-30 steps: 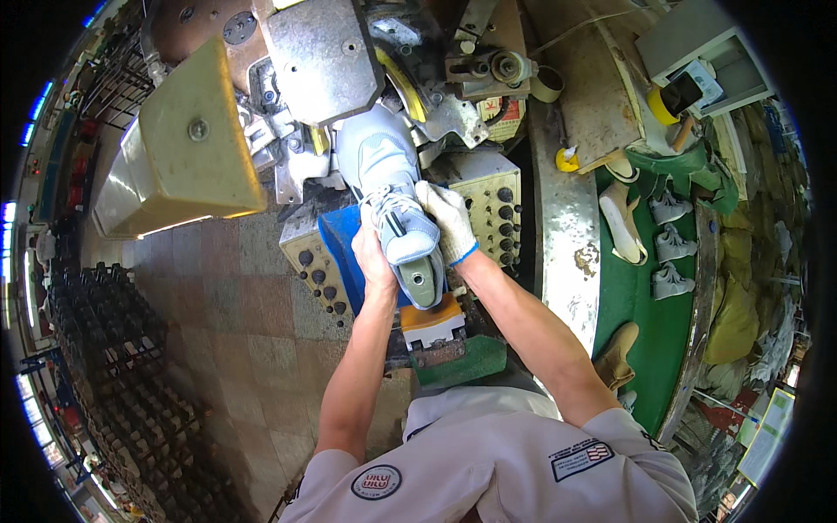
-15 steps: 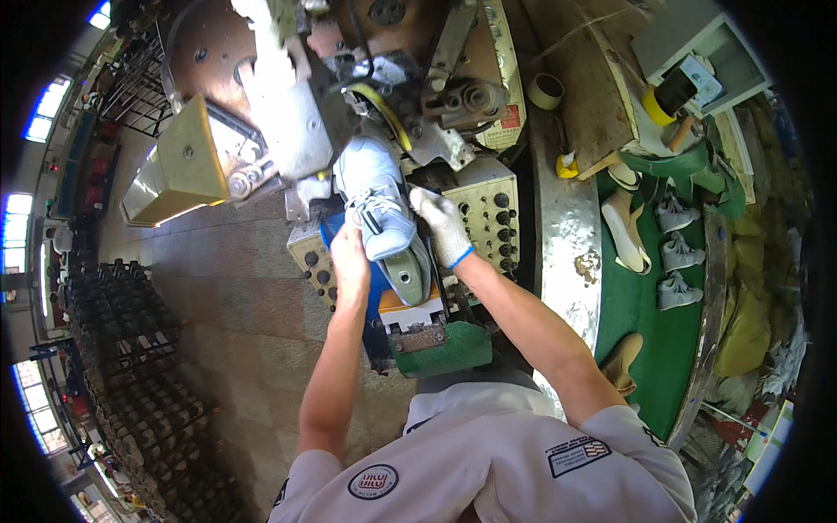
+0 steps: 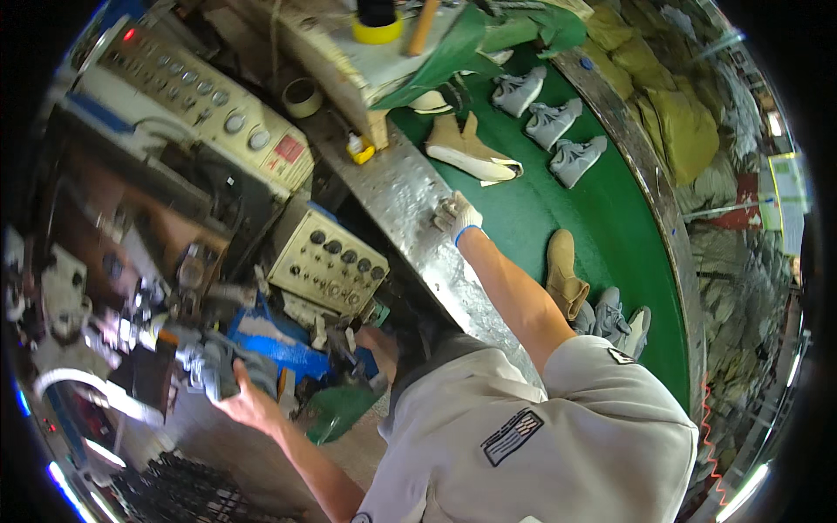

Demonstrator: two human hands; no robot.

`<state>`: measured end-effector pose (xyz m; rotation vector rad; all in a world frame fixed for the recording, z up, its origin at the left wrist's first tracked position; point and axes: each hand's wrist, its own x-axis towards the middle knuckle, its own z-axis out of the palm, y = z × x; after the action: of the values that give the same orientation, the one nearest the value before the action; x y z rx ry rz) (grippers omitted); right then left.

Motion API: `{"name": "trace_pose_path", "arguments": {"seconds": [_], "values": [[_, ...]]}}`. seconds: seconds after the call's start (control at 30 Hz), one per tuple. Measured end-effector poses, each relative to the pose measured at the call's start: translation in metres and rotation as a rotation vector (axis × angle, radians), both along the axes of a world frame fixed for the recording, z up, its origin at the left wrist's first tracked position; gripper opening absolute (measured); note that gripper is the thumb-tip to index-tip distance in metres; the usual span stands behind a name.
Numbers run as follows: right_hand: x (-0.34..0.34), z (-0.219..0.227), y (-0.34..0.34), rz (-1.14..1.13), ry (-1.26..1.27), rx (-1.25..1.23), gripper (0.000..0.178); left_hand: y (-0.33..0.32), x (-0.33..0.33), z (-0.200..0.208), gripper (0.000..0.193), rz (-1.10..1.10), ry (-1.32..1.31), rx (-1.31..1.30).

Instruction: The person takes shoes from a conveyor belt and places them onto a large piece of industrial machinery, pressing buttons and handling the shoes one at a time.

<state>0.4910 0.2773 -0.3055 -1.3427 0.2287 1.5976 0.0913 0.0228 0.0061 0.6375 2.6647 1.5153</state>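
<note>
At the shoe machine (image 3: 131,279) on the left, my bare left hand (image 3: 251,403) grips a grey-blue shoe (image 3: 220,364), thumb up along its side. The shoe is partly blurred and its far end is lost among the machine parts. My right hand (image 3: 459,218), in a white glove with a blue cuff, is over the worn metal ledge (image 3: 410,209) beside the green conveyor belt (image 3: 523,209). Its fingers are curled, and anything inside them is hidden. Beyond it on the belt lies a beige shoe (image 3: 466,150) with a pale sole.
Three grey shoes (image 3: 553,124) stand in a row on the belt. A tan boot (image 3: 565,272) and another grey shoe (image 3: 612,315) lie nearer. A knobbed control box (image 3: 327,261) juts out between machine and ledge. A tape roll (image 3: 302,98) and small yellow bottle (image 3: 359,148) sit farther back.
The view has swung right toward the belt. My right hand has let go of the shoe and moved right, over the metal ledge. My left hand still holds the shoe.
</note>
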Motion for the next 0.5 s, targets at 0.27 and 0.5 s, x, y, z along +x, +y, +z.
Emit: {"name": "trace_pose_path", "arguments": {"seconds": [0.27,0.5], "values": [[0.042,-0.026,0.181,-0.272,-0.026,-0.304,0.089,-0.019,-0.042,-0.031,0.042,-0.057,0.234,-0.121],[0.012,0.022,0.206,-0.433,-0.216,-0.560,0.071,-0.033,-0.036,-0.030,0.039,0.015,0.230,-0.159]]}}
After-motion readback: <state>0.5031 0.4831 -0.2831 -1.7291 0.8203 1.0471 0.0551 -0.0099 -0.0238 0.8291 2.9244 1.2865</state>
